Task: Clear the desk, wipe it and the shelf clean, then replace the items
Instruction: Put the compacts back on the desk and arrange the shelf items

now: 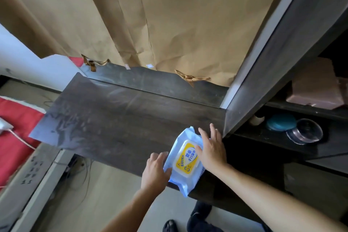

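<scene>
A pale blue pack of wet wipes point(185, 160) with a yellow and white lid lies on the near right part of the dark wooden desk point(116, 117). My left hand point(155, 170) holds the pack's left edge, thumb over its lower corner. Along the pack's right side rests my right hand point(211, 149), its fingers straight and spread, the thumb touching the lid. The desk top shows smeared streaks and carries nothing else. A dark shelf unit point(263, 84) stands to the right of the desk.
Brown paper point(169, 20) covers the wall behind the desk. On the shelf sit a teal round lid point(281, 121), a clear round dish point(305, 131) and, one level up, a pink box point(316, 84). Red bedding point(17, 133) and a white cable lie at the left.
</scene>
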A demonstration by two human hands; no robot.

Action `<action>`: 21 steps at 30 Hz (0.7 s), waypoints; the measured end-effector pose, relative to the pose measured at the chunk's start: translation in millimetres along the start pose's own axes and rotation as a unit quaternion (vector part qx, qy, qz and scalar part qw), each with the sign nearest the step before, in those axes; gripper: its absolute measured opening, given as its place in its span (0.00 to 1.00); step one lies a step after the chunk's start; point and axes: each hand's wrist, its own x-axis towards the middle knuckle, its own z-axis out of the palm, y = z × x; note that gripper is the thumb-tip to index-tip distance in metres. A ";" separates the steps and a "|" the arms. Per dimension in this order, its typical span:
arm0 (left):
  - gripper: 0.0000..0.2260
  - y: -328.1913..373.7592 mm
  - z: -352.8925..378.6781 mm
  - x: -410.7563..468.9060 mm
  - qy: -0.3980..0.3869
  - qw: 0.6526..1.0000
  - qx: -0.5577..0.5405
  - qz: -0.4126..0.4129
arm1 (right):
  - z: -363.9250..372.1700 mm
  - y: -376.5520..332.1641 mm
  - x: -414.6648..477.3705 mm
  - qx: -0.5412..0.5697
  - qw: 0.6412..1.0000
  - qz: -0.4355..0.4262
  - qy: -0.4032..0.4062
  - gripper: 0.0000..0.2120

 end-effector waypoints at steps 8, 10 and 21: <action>0.25 -0.4 21.5 5.2 -0.105 0.990 0.080 0.051 | 41.2 17.4 -45.9 0.123 0.991 -0.036 -0.023 0.26; 0.24 -0.4 19.9 6.3 -0.105 0.989 0.082 0.067 | 38.9 21.9 -42.8 0.118 0.992 -0.041 -0.031 0.26; 0.13 42.1 -36.8 4.2 -0.051 0.948 0.201 0.241 | -32.0 24.1 -78.3 0.111 0.980 0.094 0.133 0.22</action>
